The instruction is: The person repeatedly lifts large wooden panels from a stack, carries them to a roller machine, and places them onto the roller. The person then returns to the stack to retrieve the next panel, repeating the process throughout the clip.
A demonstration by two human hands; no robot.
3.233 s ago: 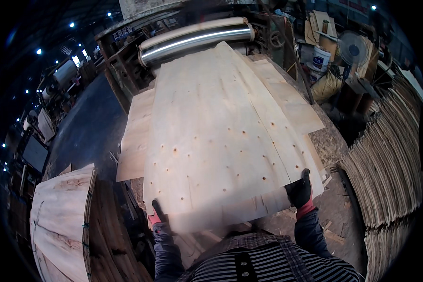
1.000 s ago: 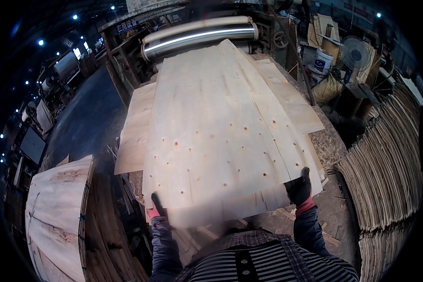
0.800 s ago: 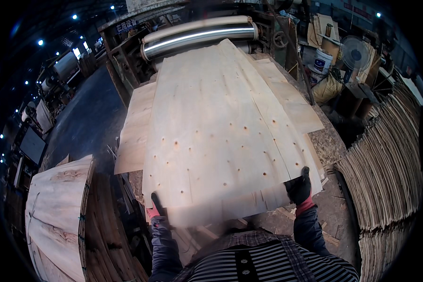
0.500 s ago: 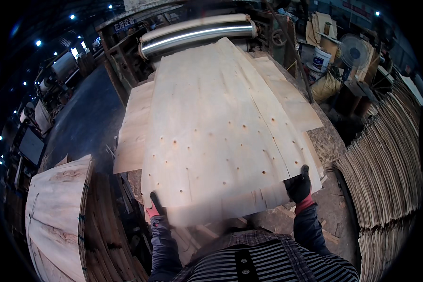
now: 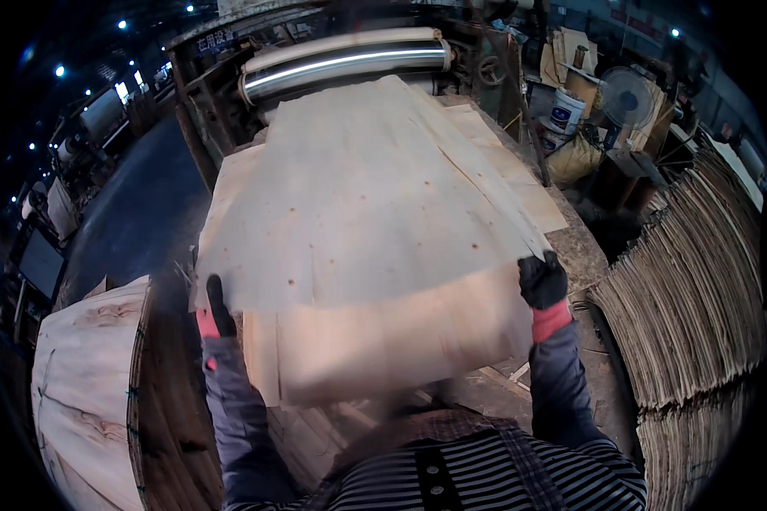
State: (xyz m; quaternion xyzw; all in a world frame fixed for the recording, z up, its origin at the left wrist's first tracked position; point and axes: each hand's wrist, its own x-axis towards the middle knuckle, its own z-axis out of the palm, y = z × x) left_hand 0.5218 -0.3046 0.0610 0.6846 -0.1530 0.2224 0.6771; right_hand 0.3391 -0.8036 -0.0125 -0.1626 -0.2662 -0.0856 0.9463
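Observation:
A large pale wood veneer sheet (image 5: pixel 358 196) with scattered small brown knots stretches away from me toward a pair of rollers (image 5: pixel 341 68). My left hand (image 5: pixel 219 308), in a black and red glove, grips its near left corner, thumb on top. At the near right corner my right hand (image 5: pixel 544 281), gloved alike, is closed on the edge. The fingers under the sheet are hidden. Beneath the raised near edge another veneer sheet (image 5: pixel 392 341) shows, blurred. More veneer (image 5: pixel 520 183) sticks out on the right side below the top sheet.
On my left stands a tied veneer bundle (image 5: pixel 89 358). A tall stack of veneer sheets (image 5: pixel 690 298) rises on my right. Farther right are a white bucket (image 5: pixel 566 111), a fan (image 5: pixel 628 95) and a yellowish sack (image 5: pixel 573 160). A handwheel (image 5: pixel 491 71) sits beside the rollers.
Both hands have moved forward with the top veneer sheet, the left one also outward to the left. Its near edge is farther from me, baring more of the sheet beneath.

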